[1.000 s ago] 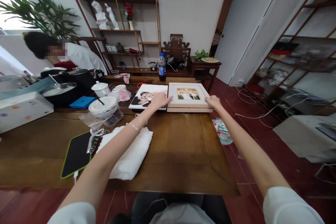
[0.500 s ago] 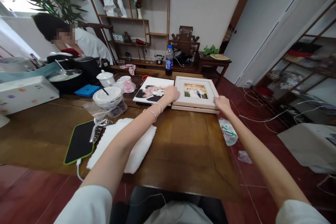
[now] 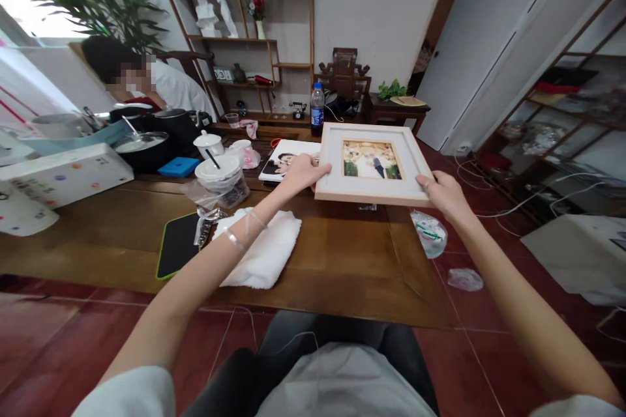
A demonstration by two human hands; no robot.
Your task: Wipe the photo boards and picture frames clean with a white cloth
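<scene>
A light wooden picture frame (image 3: pixel 328 177) with a white mat and a small wedding photo is held up above the wooden table (image 3: pixel 342 267). My left hand (image 3: pixel 304 172) grips its left side, thumb on top and fingers beneath. On the opposite edge, my right hand (image 3: pixel 444 190) is closed around the lower right corner. The frame tilts slightly toward me, and what lies under it is mostly hidden. Just behind my left hand is a white-bordered photo album or panel (image 3: pixel 270 171) with a black-and-white picture of people, partly covered by that hand.
A white towel (image 3: pixel 274 247), a black tablet with green edge (image 3: pixel 177 244) and a lidded plastic cup (image 3: pixel 218 169) lie left. A bottle with blue cap (image 3: pixel 317 107) stands behind the frame. Across the table, a person (image 3: pixel 180 88) sits beside black pots (image 3: pixel 171 120). Plastic bags lie on the floor right.
Both hands have lifted the picture frame off the stack at the table's far side and brought it closer to me. The view has shifted slightly.
</scene>
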